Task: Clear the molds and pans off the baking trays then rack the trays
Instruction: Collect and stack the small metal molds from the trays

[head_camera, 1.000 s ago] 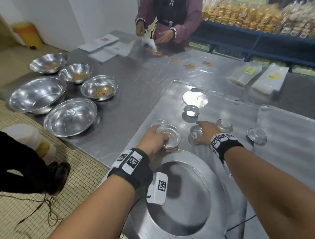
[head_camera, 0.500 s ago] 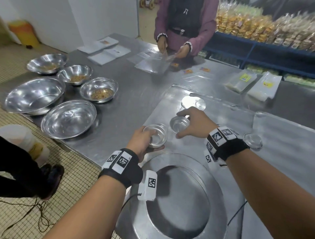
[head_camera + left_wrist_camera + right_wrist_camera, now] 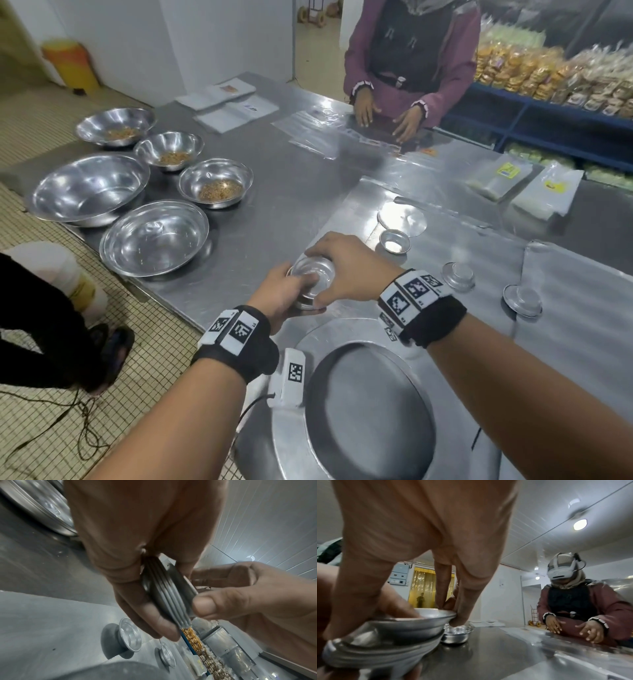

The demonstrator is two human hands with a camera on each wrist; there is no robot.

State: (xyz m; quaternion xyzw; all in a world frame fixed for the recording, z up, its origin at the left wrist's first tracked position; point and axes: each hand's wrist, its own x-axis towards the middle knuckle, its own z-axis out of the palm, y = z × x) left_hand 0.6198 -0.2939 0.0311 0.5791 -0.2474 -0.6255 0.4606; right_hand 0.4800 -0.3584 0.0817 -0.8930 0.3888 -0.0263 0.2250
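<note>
My left hand (image 3: 279, 293) grips a stack of small fluted metal molds (image 3: 313, 277) just above the near-left part of the steel baking tray (image 3: 565, 342). My right hand (image 3: 352, 270) pinches the top mold (image 3: 412, 623) by its rim, with the mold seated in the stack (image 3: 164, 596). One upright mold (image 3: 394, 242) and a flat round disc (image 3: 402, 219) lie further back on the tray. Two upturned molds (image 3: 458, 275) (image 3: 523, 299) sit to the right. A large round pan (image 3: 370, 407) lies under my wrists.
Several steel bowls (image 3: 154, 238), some holding crumbs (image 3: 215, 183), stand on the table at the left. Another person (image 3: 411, 68) handles plastic bags across the table. Packed bags (image 3: 500, 176) lie at the back right. Someone's leg (image 3: 41, 308) is by the table's left edge.
My right hand lifted a small mold off the tray, carried it left and set it on the stack in my left hand. The left hand stayed nearly in place.
</note>
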